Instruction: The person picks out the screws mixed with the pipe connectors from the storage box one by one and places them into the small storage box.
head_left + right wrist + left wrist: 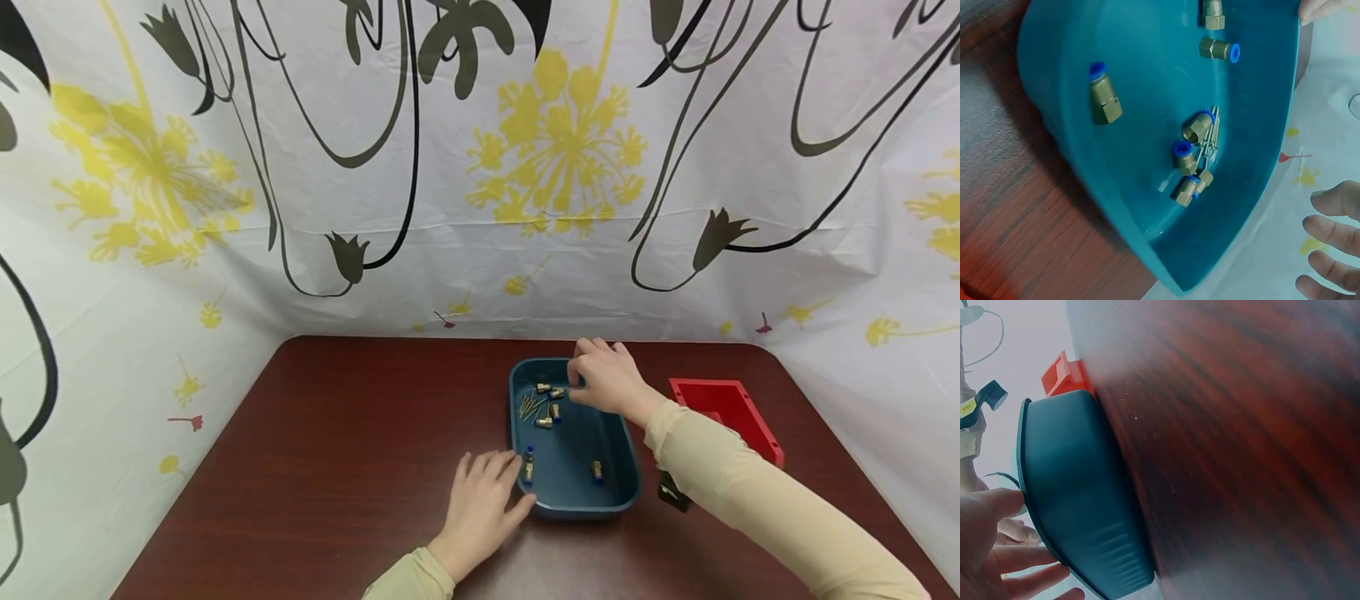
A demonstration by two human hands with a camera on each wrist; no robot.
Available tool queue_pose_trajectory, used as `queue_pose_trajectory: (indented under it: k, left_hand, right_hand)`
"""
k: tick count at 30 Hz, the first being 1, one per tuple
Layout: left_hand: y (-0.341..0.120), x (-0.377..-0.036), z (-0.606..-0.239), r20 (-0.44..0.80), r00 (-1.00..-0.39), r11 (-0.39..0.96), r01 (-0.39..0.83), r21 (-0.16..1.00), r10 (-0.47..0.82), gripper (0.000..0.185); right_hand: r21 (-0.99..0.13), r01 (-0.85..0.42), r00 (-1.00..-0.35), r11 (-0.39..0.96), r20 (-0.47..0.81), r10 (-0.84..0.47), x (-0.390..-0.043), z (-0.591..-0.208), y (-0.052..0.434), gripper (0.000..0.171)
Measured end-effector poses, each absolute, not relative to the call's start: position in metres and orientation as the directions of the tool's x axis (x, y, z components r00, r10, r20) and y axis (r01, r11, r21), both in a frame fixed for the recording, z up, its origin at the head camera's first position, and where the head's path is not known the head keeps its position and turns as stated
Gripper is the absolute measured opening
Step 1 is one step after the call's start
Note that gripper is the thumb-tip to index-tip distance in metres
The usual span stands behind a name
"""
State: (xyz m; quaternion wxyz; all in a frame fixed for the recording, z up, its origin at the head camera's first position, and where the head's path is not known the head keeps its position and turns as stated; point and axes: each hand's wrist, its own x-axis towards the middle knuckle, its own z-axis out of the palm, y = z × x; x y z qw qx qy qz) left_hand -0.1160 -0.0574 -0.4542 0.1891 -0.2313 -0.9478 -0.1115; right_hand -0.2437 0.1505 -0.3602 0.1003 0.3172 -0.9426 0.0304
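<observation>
A blue-green tray [573, 446] holds several brass push-in fittings with blue collars and a small heap of thin screws [531, 407]. The heap lies toward the far left, with fittings [1185, 157] around it. One fitting [597, 472] lies alone at the near right, and others [529, 472] are by the left wall. My left hand [483, 504] rests at the tray's near left rim, thumb and fingers spread. Over the far right corner is my right hand [606, 377], its fingers [1335, 234] loosely bent with nothing between them in the right wrist view.
A red plastic box [757, 421] stands just right of the tray, partly hidden by the right sleeve [757, 500]. A black device [991, 395] sits on the right wrist. Patterned white cloth [465, 192] hangs behind the brown table [375, 450].
</observation>
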Motion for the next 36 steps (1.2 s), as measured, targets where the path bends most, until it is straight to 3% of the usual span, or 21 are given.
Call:
queue_pose_trajectory:
  k: [36]
  left_hand:
    - [-0.058, -0.116, -0.456, 0.429, -0.812, 0.865, 0.487, 0.122, 0.397, 0.045]
  right_hand:
    - [-0.004, -0.612, -0.788, 0.791, 0.098, -0.608, -0.263, -0.391, 0.102, 0.020]
